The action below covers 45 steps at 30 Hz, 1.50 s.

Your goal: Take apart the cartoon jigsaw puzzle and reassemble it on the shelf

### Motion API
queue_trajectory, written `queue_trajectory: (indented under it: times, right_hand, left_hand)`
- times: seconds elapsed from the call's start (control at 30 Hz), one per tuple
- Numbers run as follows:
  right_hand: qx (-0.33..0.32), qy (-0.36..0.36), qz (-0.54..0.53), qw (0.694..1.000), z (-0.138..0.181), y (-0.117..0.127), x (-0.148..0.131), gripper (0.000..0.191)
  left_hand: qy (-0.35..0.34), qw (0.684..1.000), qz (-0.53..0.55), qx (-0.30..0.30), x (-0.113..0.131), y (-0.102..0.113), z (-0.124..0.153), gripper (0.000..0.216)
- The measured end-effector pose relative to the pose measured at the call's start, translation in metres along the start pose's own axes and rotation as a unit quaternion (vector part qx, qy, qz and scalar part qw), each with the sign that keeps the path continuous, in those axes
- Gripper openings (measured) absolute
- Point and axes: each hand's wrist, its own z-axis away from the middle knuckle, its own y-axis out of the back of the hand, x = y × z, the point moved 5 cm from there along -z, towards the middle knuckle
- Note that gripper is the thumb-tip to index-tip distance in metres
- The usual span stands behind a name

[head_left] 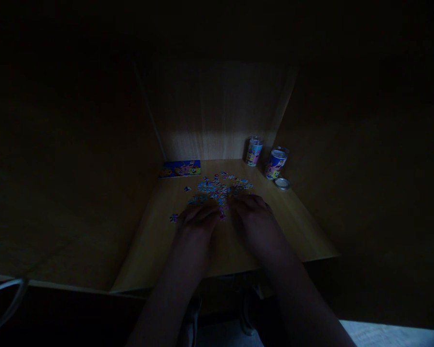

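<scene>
The light is dim. A loose heap of small jigsaw puzzle pieces [220,189] lies on the wooden desktop [217,255], mostly blue with some pink and yellow. My left hand [198,216] rests at the heap's near left edge, palm down, its fingers apart and reaching over the pieces. At the near right edge, my right hand [252,209] is also palm down, with its fingers stretched toward the middle. The fingertips of both hands are partly hidden in shadow; I see nothing held. A few pinkish pieces [222,214] lie between the hands. One stray piece [174,218] sits left of my left hand.
A blue cartoon picture card [181,168] lies at the back left. Two cartoon-printed cans [254,152] [276,164] stand at the back right, with a round lid [282,183] before them. Wooden panels enclose the desktop. A white cable [7,284] hangs lower left.
</scene>
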Motion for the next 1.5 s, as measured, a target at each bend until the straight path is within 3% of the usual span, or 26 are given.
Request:
queue_trajectory:
  times: [0.17, 0.33, 0.53, 0.67, 1.03, 1.5]
  right_hand:
    - [0.043, -0.056, 0.014, 0.997, 0.001, 0.004, 0.006, 0.030]
    - [0.045, -0.025, -0.001, 0.999, 0.000, 0.001, 0.003, 0.034]
    - [0.042, 0.037, -0.079, 0.995, -0.001, 0.002, -0.008, 0.017]
    - [0.082, 0.010, -0.076, 0.994, 0.001, 0.006, -0.005, 0.024]
    - [0.062, 0.004, -0.098, 0.993, 0.001, 0.003, -0.002, 0.010]
    - [0.029, 0.048, -0.150, 0.987, 0.004, -0.002, -0.003, 0.010]
  left_hand:
    - [-0.009, 1.000, 0.017, -0.023, 0.000, -0.003, 0.000, 0.070]
    - [-0.008, 1.000, 0.024, -0.016, 0.003, -0.002, 0.000, 0.069]
    - [0.024, 0.999, 0.026, -0.013, 0.002, -0.001, 0.000, 0.065]
    - [0.033, 0.999, 0.017, -0.010, 0.001, 0.001, 0.000, 0.061]
    - [0.037, 0.999, 0.014, -0.019, 0.001, -0.001, 0.000, 0.062]
    - [0.050, 0.999, 0.014, -0.011, 0.001, 0.001, 0.001, 0.054]
